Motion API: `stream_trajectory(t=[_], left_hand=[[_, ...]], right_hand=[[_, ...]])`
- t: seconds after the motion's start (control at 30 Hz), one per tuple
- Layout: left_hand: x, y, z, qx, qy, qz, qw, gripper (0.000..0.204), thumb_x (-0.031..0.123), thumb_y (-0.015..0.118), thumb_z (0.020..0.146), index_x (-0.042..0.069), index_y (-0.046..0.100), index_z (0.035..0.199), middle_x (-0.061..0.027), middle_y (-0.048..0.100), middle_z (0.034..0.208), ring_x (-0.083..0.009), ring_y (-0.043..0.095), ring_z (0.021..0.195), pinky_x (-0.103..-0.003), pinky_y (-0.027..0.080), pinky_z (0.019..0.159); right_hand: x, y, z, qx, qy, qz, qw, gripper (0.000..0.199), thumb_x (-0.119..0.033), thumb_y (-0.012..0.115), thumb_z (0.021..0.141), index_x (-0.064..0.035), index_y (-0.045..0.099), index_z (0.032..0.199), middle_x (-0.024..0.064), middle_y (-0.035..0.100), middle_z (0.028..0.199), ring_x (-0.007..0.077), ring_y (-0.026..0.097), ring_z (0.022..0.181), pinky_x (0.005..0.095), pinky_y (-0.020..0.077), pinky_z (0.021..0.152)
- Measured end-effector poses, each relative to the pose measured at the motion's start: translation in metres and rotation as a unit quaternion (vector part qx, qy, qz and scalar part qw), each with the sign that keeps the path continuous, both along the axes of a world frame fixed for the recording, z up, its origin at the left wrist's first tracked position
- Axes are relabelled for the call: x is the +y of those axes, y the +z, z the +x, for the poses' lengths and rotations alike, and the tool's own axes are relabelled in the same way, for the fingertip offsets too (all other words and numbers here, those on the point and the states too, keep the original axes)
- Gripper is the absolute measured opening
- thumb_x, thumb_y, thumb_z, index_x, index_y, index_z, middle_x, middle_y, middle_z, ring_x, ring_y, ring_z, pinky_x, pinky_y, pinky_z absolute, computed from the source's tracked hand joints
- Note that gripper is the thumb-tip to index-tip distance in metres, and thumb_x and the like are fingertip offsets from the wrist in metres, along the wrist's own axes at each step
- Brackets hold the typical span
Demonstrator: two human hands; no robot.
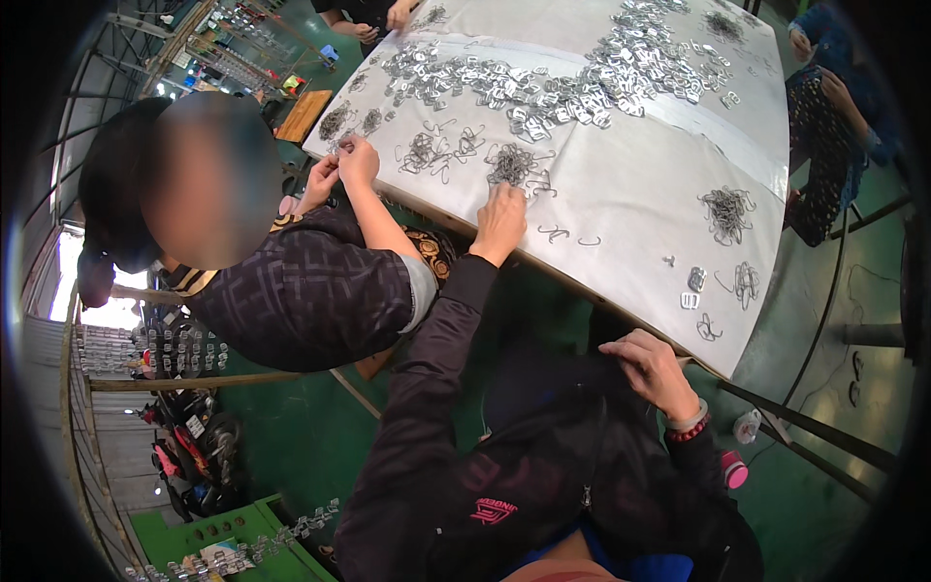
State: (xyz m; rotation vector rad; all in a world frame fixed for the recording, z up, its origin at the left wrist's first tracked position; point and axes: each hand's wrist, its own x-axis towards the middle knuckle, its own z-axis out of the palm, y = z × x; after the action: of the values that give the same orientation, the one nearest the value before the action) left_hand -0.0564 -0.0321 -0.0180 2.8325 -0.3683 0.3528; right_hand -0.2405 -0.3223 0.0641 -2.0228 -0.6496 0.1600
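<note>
My left hand (500, 221) reaches out onto the white table (640, 184), its fingers resting at a small heap of bent wire clips (511, 163); whether it grips one I cannot tell. Two loose wire hooks (555, 233) lie just right of that hand. My right hand (652, 367) is low by my lap, below the table's near edge, fingers curled on the dark fabric of my clothing. A long pile of flat metal buckles (543, 87) stretches across the far side of the table.
A person in a dark patterned top sits to my left with both hands (341, 163) on wire clips at the table edge. Other people's hands show at the far edge (373, 24) and right (824, 82). More wire heaps (727, 211) lie right. Green floor, racks of metal parts at left.
</note>
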Motion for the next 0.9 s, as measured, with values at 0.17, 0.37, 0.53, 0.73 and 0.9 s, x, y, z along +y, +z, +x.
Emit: stream_trajectory(t=[0.17,0.37,0.53,0.73,0.9], left_hand=[[0.005,0.031,-0.005,0.000,0.063,-0.195,0.979,0.010,0.002,0.052,0.088,0.001,0.057,0.097,-0.0182,0.060,0.098,-0.0380,0.058,0.095,-0.046,0.048,0.080],[-0.065,0.026,-0.060,0.029,-0.119,-0.209,0.970,0.006,0.005,0.056,0.089,0.001,0.059,0.093,-0.0180,0.059,0.090,-0.0382,0.058,0.089,-0.045,0.047,0.078],[-0.117,0.006,-0.073,0.090,-0.132,-0.204,0.966,0.008,0.009,0.058,0.089,0.001,0.060,0.088,-0.0171,0.059,0.086,-0.0364,0.059,0.086,-0.046,0.049,0.074],[-0.125,0.005,-0.072,0.058,-0.121,-0.244,0.960,0.010,0.013,0.063,0.088,0.003,0.066,0.090,-0.0132,0.062,0.085,-0.0331,0.061,0.081,-0.042,0.050,0.072],[-0.059,0.018,-0.032,-0.017,-0.010,-0.227,0.974,0.011,0.014,0.065,0.087,0.003,0.069,0.089,-0.0126,0.065,0.086,-0.0319,0.062,0.082,-0.041,0.049,0.072]], right_hand=[[0.007,-0.006,-0.009,0.007,0.027,-0.022,0.999,0.038,0.008,0.061,0.072,-0.0063,0.068,0.106,0.0098,0.062,0.089,0.0288,0.061,0.085,0.0381,0.0510,0.074],[0.028,-0.014,-0.011,-0.022,0.107,-0.017,0.994,0.035,0.004,0.063,0.073,-0.0065,0.067,0.106,0.0094,0.063,0.091,0.0293,0.061,0.087,0.0386,0.0517,0.078],[0.035,-0.015,-0.007,-0.032,0.128,-0.014,0.991,0.031,0.000,0.065,0.075,-0.0063,0.068,0.105,0.0095,0.063,0.092,0.0296,0.061,0.086,0.0380,0.0516,0.078],[0.023,-0.020,0.001,0.001,0.112,-0.028,0.993,0.036,0.003,0.063,0.071,-0.0068,0.067,0.106,0.0092,0.062,0.091,0.0294,0.060,0.089,0.0378,0.0513,0.078],[0.016,-0.016,0.019,0.026,0.098,-0.010,0.995,0.038,0.005,0.062,0.070,-0.0070,0.067,0.106,0.0091,0.063,0.092,0.0287,0.060,0.087,0.0377,0.0514,0.078]])
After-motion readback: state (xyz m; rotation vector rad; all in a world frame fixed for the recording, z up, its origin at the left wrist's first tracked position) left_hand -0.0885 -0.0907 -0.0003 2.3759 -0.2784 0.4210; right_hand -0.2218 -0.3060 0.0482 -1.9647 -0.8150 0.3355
